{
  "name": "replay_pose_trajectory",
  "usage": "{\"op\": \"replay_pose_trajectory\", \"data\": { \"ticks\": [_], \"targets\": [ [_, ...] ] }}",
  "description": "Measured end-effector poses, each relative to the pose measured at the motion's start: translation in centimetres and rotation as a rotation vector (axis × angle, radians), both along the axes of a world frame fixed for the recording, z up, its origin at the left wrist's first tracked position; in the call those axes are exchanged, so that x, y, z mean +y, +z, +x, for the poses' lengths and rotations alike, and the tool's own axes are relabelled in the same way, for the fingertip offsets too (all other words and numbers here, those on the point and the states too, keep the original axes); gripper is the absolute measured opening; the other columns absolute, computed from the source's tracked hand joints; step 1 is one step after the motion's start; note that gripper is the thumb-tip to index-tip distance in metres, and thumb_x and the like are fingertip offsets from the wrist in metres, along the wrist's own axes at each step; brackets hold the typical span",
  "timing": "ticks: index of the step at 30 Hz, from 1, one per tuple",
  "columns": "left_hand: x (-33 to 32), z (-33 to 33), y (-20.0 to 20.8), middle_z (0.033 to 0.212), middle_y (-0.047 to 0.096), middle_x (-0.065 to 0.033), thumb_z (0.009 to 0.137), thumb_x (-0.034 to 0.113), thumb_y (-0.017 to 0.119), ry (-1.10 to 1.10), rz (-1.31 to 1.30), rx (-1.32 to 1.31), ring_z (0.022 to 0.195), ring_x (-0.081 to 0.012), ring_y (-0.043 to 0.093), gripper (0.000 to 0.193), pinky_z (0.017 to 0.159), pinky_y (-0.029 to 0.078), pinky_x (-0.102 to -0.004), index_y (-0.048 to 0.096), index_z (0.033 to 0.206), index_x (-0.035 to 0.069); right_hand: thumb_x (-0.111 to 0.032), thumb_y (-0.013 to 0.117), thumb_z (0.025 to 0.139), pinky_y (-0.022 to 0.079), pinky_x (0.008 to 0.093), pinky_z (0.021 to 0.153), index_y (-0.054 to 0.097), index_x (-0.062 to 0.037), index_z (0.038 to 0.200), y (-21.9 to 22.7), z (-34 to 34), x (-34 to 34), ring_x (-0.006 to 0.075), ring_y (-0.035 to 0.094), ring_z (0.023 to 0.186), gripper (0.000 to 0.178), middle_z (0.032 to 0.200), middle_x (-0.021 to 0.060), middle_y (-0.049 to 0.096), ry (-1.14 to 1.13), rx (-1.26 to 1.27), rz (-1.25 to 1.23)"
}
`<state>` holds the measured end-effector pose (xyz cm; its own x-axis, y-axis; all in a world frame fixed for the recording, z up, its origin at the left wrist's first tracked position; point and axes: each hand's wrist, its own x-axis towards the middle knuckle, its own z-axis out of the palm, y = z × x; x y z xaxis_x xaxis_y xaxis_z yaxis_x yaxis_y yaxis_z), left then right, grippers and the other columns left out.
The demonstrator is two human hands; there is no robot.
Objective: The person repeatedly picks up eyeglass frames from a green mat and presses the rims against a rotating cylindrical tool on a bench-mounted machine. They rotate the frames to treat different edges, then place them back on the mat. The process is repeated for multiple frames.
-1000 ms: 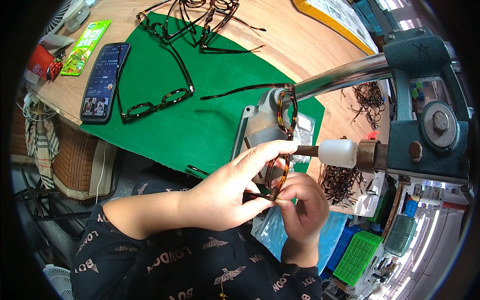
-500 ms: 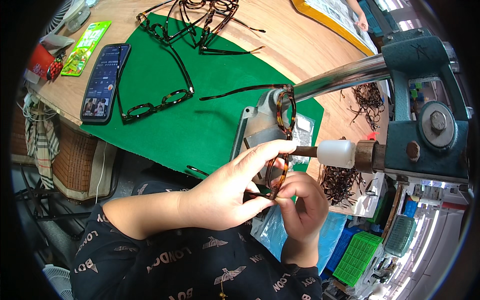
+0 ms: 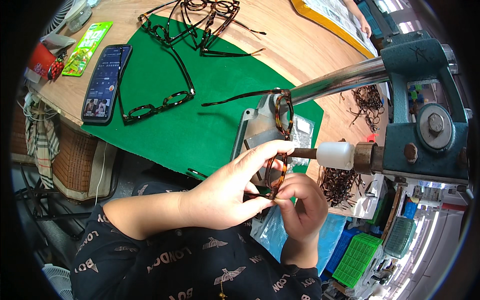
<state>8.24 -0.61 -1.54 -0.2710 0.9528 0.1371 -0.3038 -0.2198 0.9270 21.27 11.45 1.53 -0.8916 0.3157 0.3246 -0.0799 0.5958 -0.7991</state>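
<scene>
A tortoiseshell glasses frame [image 3: 283, 120] stands on edge against a grey metal plate [image 3: 260, 129], one temple sticking out to the left. My left hand [image 3: 231, 191] pinches the frame's lower lens rim from the left. My right hand [image 3: 302, 206] grips the same lower rim from below right. A blue-green press [image 3: 425, 130] pushes a rod with a white plastic tip [image 3: 335, 155] toward the frame, right above my fingers.
A green mat [image 3: 190, 105] covers the wooden bench. On it lie a dark glasses frame [image 3: 160, 102] and a pile of several more frames [image 3: 200, 20]. A phone [image 3: 106, 82] and a green packet [image 3: 89, 47] sit at left. Dark small parts [image 3: 340, 185] are heaped by the press.
</scene>
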Motion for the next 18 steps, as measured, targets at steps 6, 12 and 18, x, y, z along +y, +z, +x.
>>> {"op": "replay_pose_trajectory", "data": {
  "ticks": [6, 12, 18],
  "targets": [
    [0.06, 0.03, 0.07, 0.139, 0.028, -0.0126, 0.070, -0.015, 0.059, -0.005, 0.002, -0.027, 0.120, -0.0209, 0.039, 0.081, 0.068, 0.054, -0.0220, 0.022, 0.139, 0.007, 0.006, 0.063, 0.074, 0.048, 0.0326, 0.070, 0.058, 0.0003, 0.080, -0.14, 0.09, 0.11, 0.0246, 0.059, 0.072, 0.010, 0.078, 0.0122, 0.061, 0.002, 0.000, -0.029],
    [0.01, 0.24, 0.02, 0.139, 0.029, -0.0114, 0.070, -0.014, 0.059, 0.048, 0.009, 0.068, 0.120, -0.0209, 0.041, 0.079, 0.069, 0.052, -0.0212, 0.025, 0.139, 0.006, 0.005, 0.063, 0.074, 0.048, 0.0326, 0.071, 0.058, 0.0006, 0.080, -0.29, 0.15, -0.06, 0.0250, 0.060, 0.074, 0.009, 0.079, 0.0124, 0.061, -0.026, -0.005, -0.026],
    [-0.04, 0.20, 0.16, 0.140, 0.030, -0.0089, 0.071, -0.012, 0.058, 0.052, -0.028, 0.088, 0.120, -0.0205, 0.042, 0.077, 0.069, 0.051, -0.0202, 0.026, 0.139, 0.008, 0.005, 0.063, 0.074, 0.048, 0.0327, 0.071, 0.058, 0.0004, 0.081, -0.22, 0.13, -0.01, 0.0253, 0.060, 0.075, 0.009, 0.080, 0.0125, 0.061, -0.016, -0.017, 0.014]
  ]
}}
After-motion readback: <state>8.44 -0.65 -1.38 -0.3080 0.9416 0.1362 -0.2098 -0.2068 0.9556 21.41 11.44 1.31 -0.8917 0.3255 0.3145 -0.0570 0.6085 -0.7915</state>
